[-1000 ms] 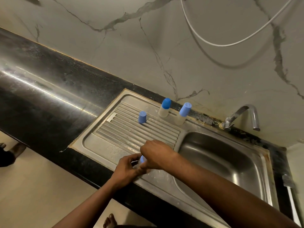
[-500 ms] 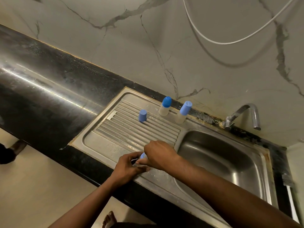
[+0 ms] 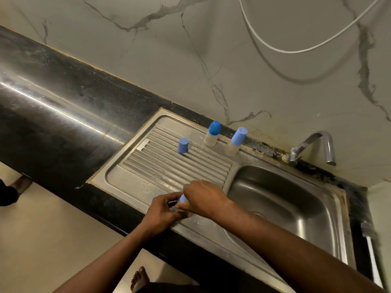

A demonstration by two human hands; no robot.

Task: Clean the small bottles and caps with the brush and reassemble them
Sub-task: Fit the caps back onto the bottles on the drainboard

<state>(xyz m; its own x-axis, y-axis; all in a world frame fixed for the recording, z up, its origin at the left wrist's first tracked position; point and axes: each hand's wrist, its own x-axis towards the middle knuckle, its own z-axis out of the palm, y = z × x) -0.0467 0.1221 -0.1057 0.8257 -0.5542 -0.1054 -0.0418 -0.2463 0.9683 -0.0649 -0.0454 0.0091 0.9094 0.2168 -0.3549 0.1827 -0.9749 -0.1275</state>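
Okay, both hands meet over the near rim of the drainboard [image 3: 131, 182]: the left hand [image 3: 161, 211] has its fingers curled round a small clear bottle [image 3: 174, 208], and the right hand [image 3: 206, 197] is closed over its blue cap [image 3: 182, 198], pinching it. Farther back a loose cap [image 3: 183, 145] stands alone on the ribs. At the far edge a round-topped bottle [image 3: 212, 135] and a flat-topped bottle [image 3: 234, 142] stand side by side, both capped, left of the tap [image 3: 311, 142], with the sink basin [image 3: 285, 204] to the right.
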